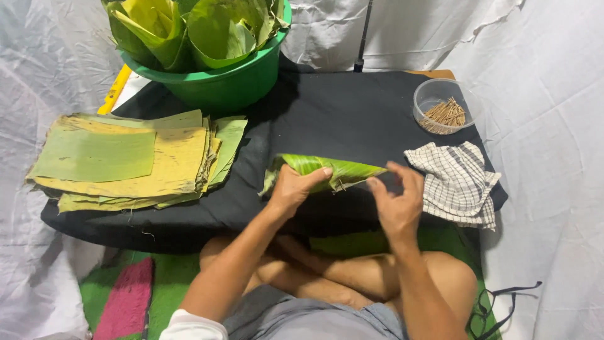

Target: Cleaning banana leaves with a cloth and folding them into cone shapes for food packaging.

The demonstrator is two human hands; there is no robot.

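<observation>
At the far left of the black-covered table (352,113), a stack of flat cut banana leaves (126,160) is laid, yellowed sheets beneath and a greener one on top. Behind it, a green plastic tub (220,85) is filled with leaves already folded into cones. Near the middle of the table's front edge, a folded green leaf (333,170) is held just above the cloth. It is gripped at its wider end by the left hand (292,189), with the thumb pressed over the top fold and the fingers wrapped beneath, closed tight on the leaf. The narrow end is met by the right hand (396,201), whose thumb and forefinger are pinched together on what appears to be a thin sticklike sliver at the seam; the sliver itself is too fine to be made out fully. To do this well, it is judged that the overlap should be kept pressed flat by the left thumb while the pin is pushed along the grain, so the leaf is not split. Further right, a checked cloth (453,182) is lying crumpled, and behind it a clear round container of small wooden picks (443,110) is set.
</observation>
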